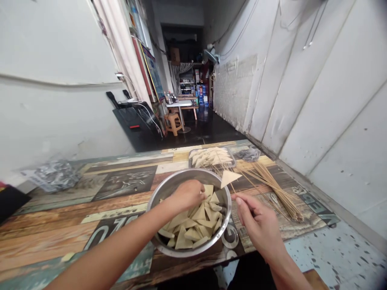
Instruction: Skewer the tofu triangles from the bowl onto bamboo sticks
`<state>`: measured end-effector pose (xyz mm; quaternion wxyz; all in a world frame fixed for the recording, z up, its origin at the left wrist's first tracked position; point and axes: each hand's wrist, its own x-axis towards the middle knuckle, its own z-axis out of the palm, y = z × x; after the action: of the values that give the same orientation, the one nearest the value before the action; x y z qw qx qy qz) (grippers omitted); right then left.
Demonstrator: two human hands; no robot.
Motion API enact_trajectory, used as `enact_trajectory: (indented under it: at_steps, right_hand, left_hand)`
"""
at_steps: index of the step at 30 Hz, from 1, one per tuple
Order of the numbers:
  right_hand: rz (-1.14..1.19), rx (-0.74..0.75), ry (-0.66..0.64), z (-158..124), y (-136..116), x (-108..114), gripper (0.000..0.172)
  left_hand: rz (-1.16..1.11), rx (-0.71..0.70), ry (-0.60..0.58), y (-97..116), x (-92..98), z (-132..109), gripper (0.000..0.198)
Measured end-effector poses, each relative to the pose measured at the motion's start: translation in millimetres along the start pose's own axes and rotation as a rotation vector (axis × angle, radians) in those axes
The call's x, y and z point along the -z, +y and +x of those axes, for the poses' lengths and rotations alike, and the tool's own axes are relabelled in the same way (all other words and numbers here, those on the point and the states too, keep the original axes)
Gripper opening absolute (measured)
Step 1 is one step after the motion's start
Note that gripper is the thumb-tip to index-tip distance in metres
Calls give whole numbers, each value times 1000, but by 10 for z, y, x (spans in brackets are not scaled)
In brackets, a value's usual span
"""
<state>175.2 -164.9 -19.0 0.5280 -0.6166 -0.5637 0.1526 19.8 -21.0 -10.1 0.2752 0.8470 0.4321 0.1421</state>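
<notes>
A steel bowl (229,219) full of pale triangular tofu slices (198,223) stands at the near edge of the table. My left hand (190,195) reaches over its rim from the left, fingers pinched at a tofu slice (208,189) near the bowl's far side; the fingertips are partly hidden. To the right of the bowl, my right hand (256,219) grips a thin wooden skewer (233,188) between thumb and fingers. One tofu triangle (229,178) is stuck on the skewer's upper end, above the bowl's right rim.
Behind the bowl sits a tray (190,164) piled with skewered triangles (211,156). Loose skewers (279,191) lie on the right of the patterned table (121,213), by a crumpled plastic bag (249,154). Another plastic bundle (57,175) is at the far left. Walls flank both sides.
</notes>
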Motion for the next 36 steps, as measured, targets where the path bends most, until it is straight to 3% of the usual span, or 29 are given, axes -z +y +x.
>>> enact_trajectory:
  at_steps: [4,9,14,19,24,28,36]
  right_hand:
    - [34,12,-11,-61,69,25,22]
    - [36,-19,-40,-102,162,77,23]
    - [-6,-11,-77,-146,185,130,24]
    - [0,-4,-220,-221,169,109,25]
    - [14,8,-193,-261,156,57,24]
    - [31,25,-184,-316,143,34,23]
    - [38,70,-136,-366,103,-53,23]
  left_hand:
    - [114,74,-44,-21,-125,66,13]
    - [106,129,-160,4,-42,177,20]
    - [-58,181,-323,-93,29,208,21]
    - [-304,204,-370,-215,-8,120,24]
    - [-489,231,-283,-210,0,72,19]
    - [-795,285,-154,-114,176,43,18]
    - [-1296,222,35,-26,492,-89,9]
